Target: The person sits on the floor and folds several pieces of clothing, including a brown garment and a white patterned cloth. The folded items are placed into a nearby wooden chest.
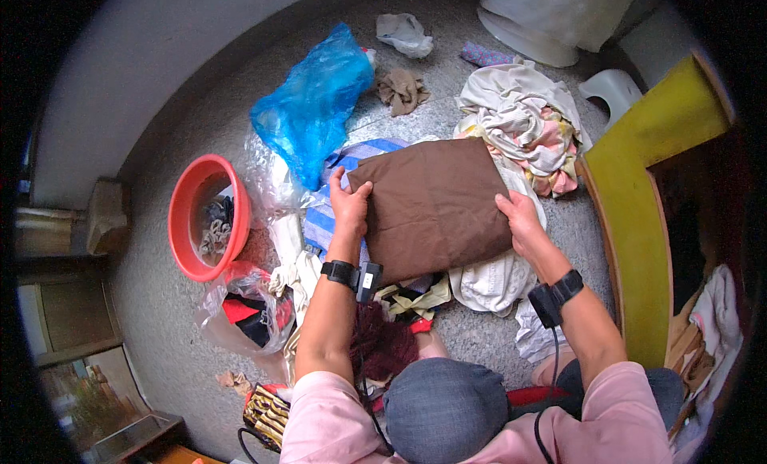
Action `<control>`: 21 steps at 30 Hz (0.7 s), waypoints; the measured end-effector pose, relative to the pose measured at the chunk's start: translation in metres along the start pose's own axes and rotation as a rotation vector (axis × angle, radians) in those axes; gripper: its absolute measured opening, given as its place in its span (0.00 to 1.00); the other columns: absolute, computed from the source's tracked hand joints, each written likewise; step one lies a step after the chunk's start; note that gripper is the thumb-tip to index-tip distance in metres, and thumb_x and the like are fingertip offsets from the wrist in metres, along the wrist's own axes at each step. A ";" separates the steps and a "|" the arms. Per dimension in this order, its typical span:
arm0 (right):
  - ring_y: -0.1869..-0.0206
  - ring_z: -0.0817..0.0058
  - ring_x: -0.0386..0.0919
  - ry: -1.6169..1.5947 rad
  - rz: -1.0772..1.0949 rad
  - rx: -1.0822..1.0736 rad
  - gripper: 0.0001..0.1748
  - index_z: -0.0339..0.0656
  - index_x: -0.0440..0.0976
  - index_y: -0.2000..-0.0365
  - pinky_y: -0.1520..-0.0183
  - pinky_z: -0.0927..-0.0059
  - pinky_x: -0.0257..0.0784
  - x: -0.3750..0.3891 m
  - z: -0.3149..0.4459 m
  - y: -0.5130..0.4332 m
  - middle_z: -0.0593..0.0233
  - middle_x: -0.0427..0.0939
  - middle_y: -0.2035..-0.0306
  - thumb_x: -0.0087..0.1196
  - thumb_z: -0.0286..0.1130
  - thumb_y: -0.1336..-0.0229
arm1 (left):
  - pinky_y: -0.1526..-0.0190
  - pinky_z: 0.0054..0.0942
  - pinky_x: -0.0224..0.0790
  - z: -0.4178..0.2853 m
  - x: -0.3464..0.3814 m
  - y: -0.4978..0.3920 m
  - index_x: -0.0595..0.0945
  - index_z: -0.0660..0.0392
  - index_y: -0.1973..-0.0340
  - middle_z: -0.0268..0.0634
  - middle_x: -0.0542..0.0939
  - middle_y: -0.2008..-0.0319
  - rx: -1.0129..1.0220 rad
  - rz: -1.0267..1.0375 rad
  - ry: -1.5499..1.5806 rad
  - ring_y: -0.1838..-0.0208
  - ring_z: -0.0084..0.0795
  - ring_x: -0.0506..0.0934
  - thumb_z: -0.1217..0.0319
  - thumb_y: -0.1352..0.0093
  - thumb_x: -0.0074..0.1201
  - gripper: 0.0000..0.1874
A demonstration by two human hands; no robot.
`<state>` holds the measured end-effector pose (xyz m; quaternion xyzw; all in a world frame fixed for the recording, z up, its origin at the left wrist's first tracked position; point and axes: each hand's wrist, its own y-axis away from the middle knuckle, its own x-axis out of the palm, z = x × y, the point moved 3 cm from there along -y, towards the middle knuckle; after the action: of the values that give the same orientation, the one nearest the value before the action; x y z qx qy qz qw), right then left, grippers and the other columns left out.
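Observation:
A folded piece of brown cloth [434,209] is held up flat before me, roughly square, with faint creases. My left hand [350,205] grips its left edge, thumb on top and fingers behind. On the opposite edge, my right hand [522,219] holds it with the thumb on top; its fingers are partly hidden. Under the cloth lie a blue-and-white striped woven plastic bag [320,227] and a white patterned garment [491,284], both partly covered.
A red plastic basin [178,215] with wet cloths stands left. Nearby are a blue plastic bag [314,98], a clear bag of clothes [210,305], a pile of white and pink fabric [518,113], and a maroon knit [380,338]. A yellow cabinet [629,224] borders the right.

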<state>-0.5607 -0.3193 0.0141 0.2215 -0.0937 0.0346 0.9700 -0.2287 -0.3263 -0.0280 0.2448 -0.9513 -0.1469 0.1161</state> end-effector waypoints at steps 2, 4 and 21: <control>0.57 0.80 0.74 -0.073 0.108 -0.159 0.12 0.32 0.73 0.56 0.51 0.73 0.69 0.000 0.003 0.001 0.66 0.78 0.58 0.47 0.31 0.31 | 0.54 0.31 0.75 -0.004 0.001 -0.001 0.58 0.56 0.32 0.50 0.82 0.54 0.088 0.010 -0.015 0.55 0.34 0.81 0.84 0.36 0.56 0.38; 0.58 0.83 0.70 0.099 0.002 -0.028 0.11 0.34 0.73 0.59 0.52 0.74 0.68 -0.006 -0.006 0.000 0.69 0.75 0.61 0.46 0.32 0.30 | 0.53 0.30 0.74 -0.007 0.001 -0.003 0.60 0.58 0.34 0.49 0.80 0.52 0.108 -0.014 -0.141 0.52 0.34 0.80 0.83 0.37 0.58 0.37; 0.64 0.59 0.77 0.724 -0.303 -0.205 0.22 0.32 0.70 0.54 0.57 0.62 0.72 -0.036 -0.019 0.002 0.49 0.78 0.67 0.58 0.39 0.41 | 0.44 0.34 0.69 0.006 -0.042 0.070 0.65 0.62 0.35 0.52 0.74 0.44 0.107 -0.046 -0.312 0.45 0.37 0.74 0.70 0.32 0.59 0.31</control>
<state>-0.5931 -0.3098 -0.0083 0.1083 0.2847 -0.0426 0.9515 -0.2249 -0.2454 -0.0166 0.2465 -0.9584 -0.1347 -0.0499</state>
